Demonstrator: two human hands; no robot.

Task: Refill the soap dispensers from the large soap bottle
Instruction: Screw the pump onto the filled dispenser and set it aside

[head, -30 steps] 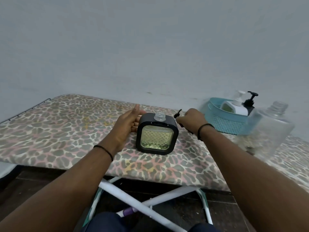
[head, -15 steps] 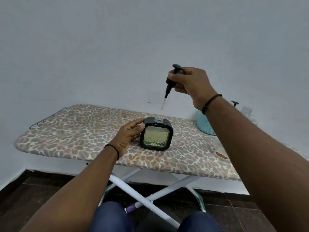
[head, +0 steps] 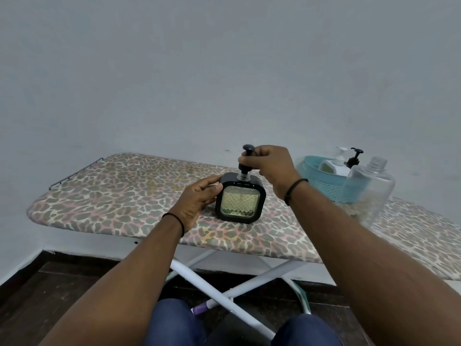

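On the leopard-print ironing board stands a square black dispenser with quilted glass; left hand fingers steady its side; right hand pinches the black pump at its neck.

square black dispenser upright on leopard-print board. left hand steadying its side, right hand gripping pump at the neck.

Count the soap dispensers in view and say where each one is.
3. The square black dispenser stands mid-board between both hands. A white dispenser and a black-pump dispenser sit in the blue basket at right. The basket may hide more.
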